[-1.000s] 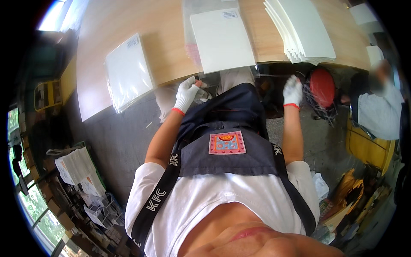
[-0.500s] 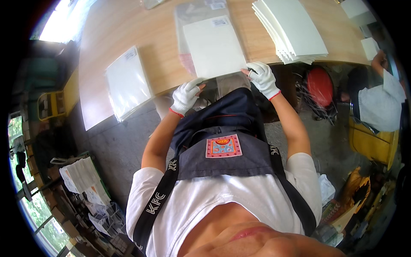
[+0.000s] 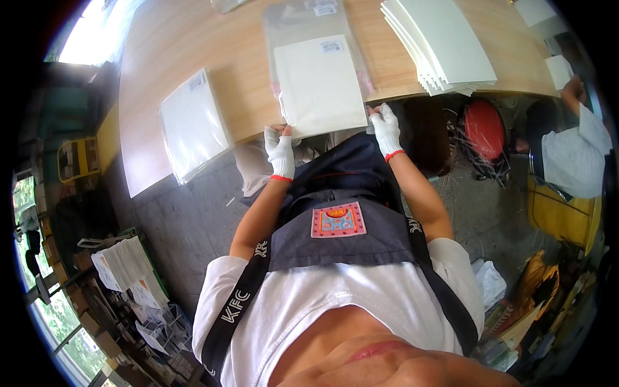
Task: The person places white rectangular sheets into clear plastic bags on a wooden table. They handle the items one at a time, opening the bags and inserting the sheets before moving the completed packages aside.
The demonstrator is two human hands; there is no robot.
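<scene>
A flat white panel [image 3: 322, 87] with a small label at its top lies in front of me, its near end reaching past the table's front edge. It seems to sit in a clear plastic sleeve. My left hand [image 3: 280, 153], in a white glove with bare fingertips, pinches its near left corner. At the near right corner, my right hand [image 3: 385, 131] has its fingers closed on the edge, partly hidden. Beneath the panel and farther back are clear plastic sleeves [image 3: 293, 24], one with a label.
Left on the wooden table [image 3: 245, 71] rests a pile of sleeved white panels [image 3: 193, 126]. A fanned stack of bare white panels [image 3: 442, 45] stands to the right. Below the edge is a red round seat [image 3: 483, 129]. Another person's arm [image 3: 570, 97] shows at far right.
The white panel has slid toward me, farther over the table edge. My left hand has turned its fingers onto the near left corner; my right hand has come slightly nearer.
</scene>
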